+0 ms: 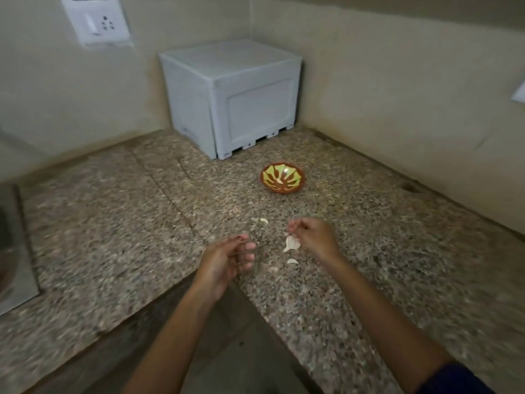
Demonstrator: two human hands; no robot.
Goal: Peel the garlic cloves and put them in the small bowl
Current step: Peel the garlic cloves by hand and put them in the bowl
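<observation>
Granite counter (113,223): peeling mid-step. Right hand (315,236) seemingly pinches skin; left hand (227,258) loosely curled, empty. Next: take clove (292,243), bowl (282,178) at 12 o'clock.

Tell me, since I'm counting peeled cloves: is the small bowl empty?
Not empty: the small bowl holds one pale piece, apparently a clove.

speckled counter (369,251) carries bowl (282,178), white box (230,98), garlic pieces (291,243).

A home kitchen. A speckled granite counter (113,223) runs into a corner between plain beige walls (383,81), with a white socket plate (96,19) on the left wall. A steel sink (14,251) is set at the counter's left edge, and a white plastic box (230,98) stands in its far corner.
</observation>
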